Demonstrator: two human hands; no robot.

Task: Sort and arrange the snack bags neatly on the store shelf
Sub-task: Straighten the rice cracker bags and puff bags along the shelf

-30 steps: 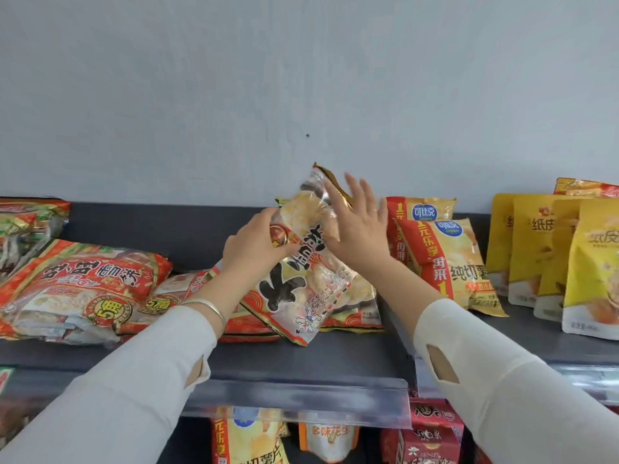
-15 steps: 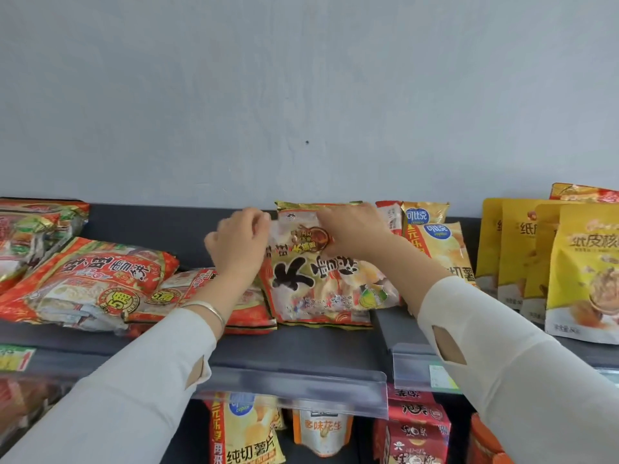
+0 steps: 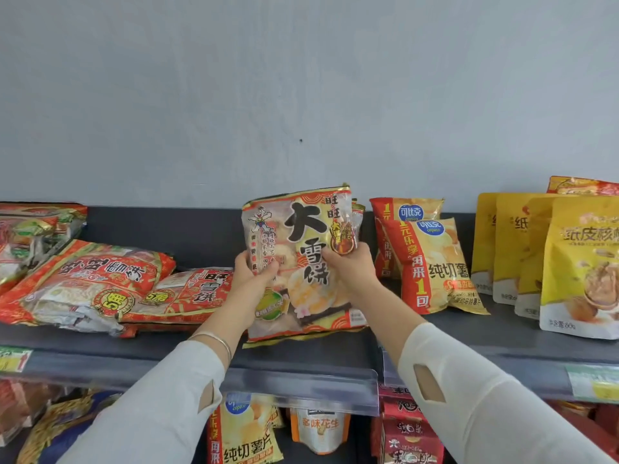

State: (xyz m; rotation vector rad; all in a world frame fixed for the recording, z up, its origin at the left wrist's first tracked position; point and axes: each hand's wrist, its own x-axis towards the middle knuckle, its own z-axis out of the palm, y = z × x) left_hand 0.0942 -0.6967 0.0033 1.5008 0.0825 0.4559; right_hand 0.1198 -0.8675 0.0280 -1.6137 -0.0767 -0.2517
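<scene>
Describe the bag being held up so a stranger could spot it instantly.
On the dark upper shelf, look mid-shelf, between flat red bags left and yellow chip bags right. The rice cracker bag is the only one gripped by left hand and right hand, and its front is pale.

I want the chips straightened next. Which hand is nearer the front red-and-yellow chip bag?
Right. The right hand, gripping the big rice cracker bag, sits just left of the chip bag; the left hand grips the cracker bag's opposite edge, farther away.

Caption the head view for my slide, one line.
Left hand and right hand grip a rice cracker bag upright at the dark shelf, between flat red bags and standing chip bags.
</scene>
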